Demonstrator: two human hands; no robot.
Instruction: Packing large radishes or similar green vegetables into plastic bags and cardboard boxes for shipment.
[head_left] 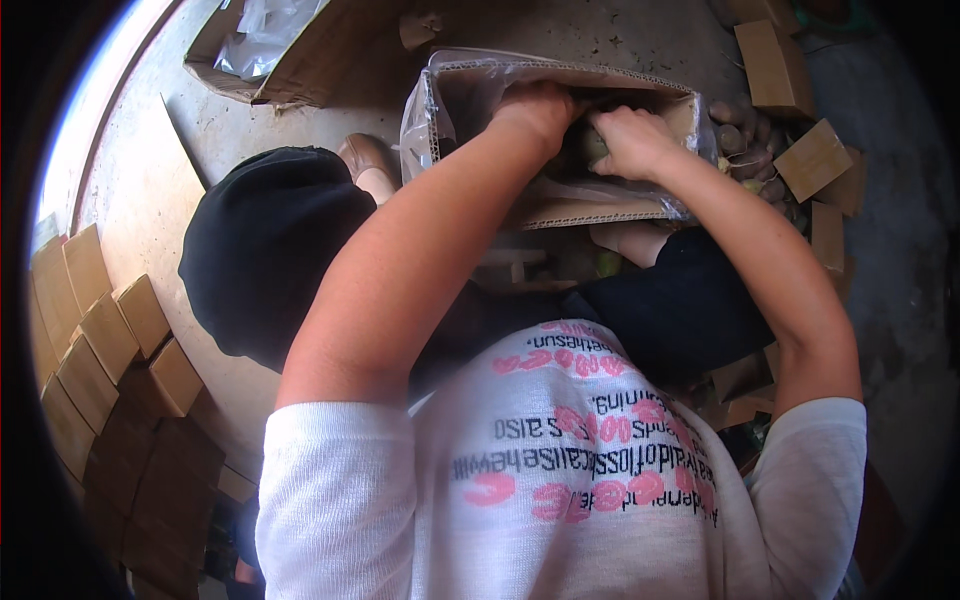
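Observation:
An open cardboard box (590, 212) stands between my legs, with a clear plastic liner (414, 128) folded out over its rim. Both my arms reach down into it. My left hand (537, 108) is at the far inner side, its fingers dipping out of sight behind the back of the hand. Close by on the right, my right hand (628, 142) curls its fingers at a dull, greenish-brown roundish thing (588, 150), whose kind is too dark to make out. The rest of the box's inside lies in shadow.
Roundish brown root vegetables (748, 140) lie heaped right of the box, beside loose cardboard pieces (813, 160) and a small carton (775, 68). Another large box (285, 75) with plastic inside stands at the far left. Stacked cartons (105, 335) fill the left side.

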